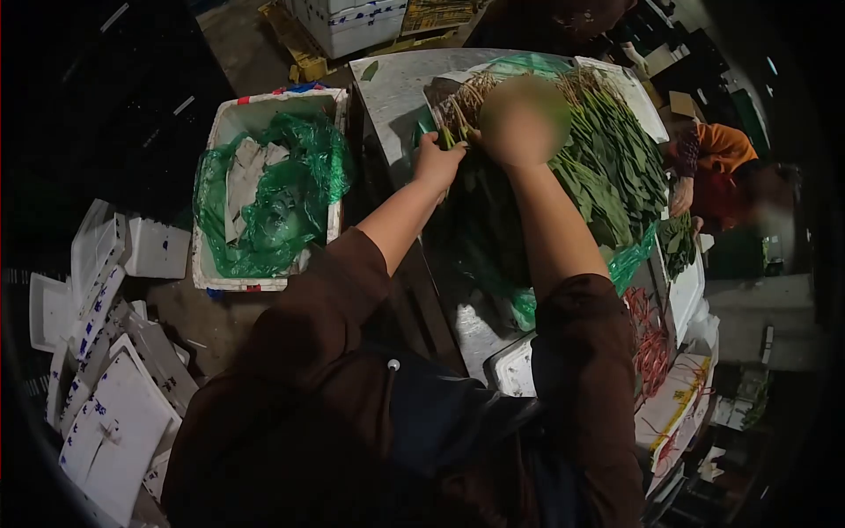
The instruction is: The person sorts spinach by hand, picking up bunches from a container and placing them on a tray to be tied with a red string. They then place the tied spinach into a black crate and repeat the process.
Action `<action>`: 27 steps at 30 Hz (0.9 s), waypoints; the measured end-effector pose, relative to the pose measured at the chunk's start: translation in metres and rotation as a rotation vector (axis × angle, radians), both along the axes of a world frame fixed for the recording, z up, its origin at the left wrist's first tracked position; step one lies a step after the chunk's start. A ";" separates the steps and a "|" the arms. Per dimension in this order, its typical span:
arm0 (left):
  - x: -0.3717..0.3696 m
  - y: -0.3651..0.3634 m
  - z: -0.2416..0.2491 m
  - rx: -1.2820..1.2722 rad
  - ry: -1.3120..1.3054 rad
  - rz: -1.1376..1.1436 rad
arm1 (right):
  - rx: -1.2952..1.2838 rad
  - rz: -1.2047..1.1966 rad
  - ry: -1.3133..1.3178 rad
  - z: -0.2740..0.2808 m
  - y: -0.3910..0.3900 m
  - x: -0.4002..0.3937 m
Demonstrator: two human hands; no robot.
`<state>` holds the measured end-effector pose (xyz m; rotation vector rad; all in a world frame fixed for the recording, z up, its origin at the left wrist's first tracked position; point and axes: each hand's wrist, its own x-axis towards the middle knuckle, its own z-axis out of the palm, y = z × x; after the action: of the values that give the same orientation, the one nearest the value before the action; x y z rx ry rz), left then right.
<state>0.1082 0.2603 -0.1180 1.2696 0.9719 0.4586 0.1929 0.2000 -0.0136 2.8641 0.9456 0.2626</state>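
A large heap of leafy green vegetables (607,167) lies on green plastic film (635,260) on a metal table (387,88), its pale stem ends toward the far side. At the heap's left edge, my left hand (437,163) is closed around a few green stems (451,139). My right hand (525,123) is just to the right, over the stem ends; a round blur covers it, so its fingers and anything in them cannot be made out.
Left of the table stands a foam box (212,264) with green plastic inside. Foam lids (114,431) pile up at lower left. Red ties (647,343) hang at the table's right side. A co-worker's hand (682,195) holds greens (678,246) at right.
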 end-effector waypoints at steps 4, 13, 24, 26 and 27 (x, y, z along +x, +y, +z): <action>-0.007 -0.001 0.004 -0.077 -0.133 -0.045 | -0.104 -0.019 0.038 0.007 0.007 -0.004; -0.016 -0.005 0.026 -0.385 -0.475 -0.069 | 0.197 0.132 0.216 0.026 -0.009 -0.015; -0.029 -0.035 0.037 -0.803 -1.011 -0.348 | 0.608 0.284 1.233 0.058 -0.045 -0.008; -0.028 -0.046 0.048 -0.773 -1.017 -0.273 | 0.581 0.384 1.014 0.062 -0.057 -0.010; -0.031 -0.049 0.060 -0.778 -1.014 -0.280 | 0.539 0.480 0.799 0.063 -0.063 -0.011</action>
<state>0.0773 0.2115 -0.0580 0.3318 0.0508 0.3714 0.1814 0.1370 0.0494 3.1866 1.9544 -0.7777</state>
